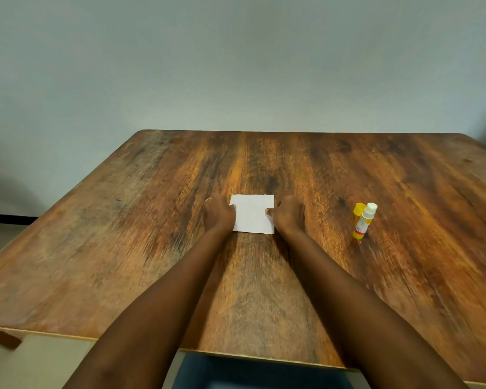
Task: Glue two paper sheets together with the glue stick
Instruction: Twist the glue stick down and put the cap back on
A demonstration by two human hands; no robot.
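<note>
Your forearms [157,304] come in bare from the bottom edge, both stretched out over the table [124,248] toward mid-top.

Table: biggest thing in view, flat rectangular slab, dark brown wood grain with streaky orange and grey patches, pale edge strip along the near side. Plain grey-white wall [236,66] behind it.

Paper [253,214]: small white rectangle, lying flat at the centre of the table, edges look a bit rough at the top. Can't tell whether you have one sheet or two stacked; only one white face shows.

Your left hand [218,213] sits on the paper's left edge, fingers curled down; your right hand [289,216] sits on the right edge, thumb tip on the sheet. Both press or pinch the edges, can't tell which. Neither is closed round anything else.

Glue stick [364,221]: upright on the table, well apart to the right of the paper, uncapped. White cylinder body, yellow base, white tip exposed. Yellow cap [358,209] stands just beside it, touching or nearly so.
</note>
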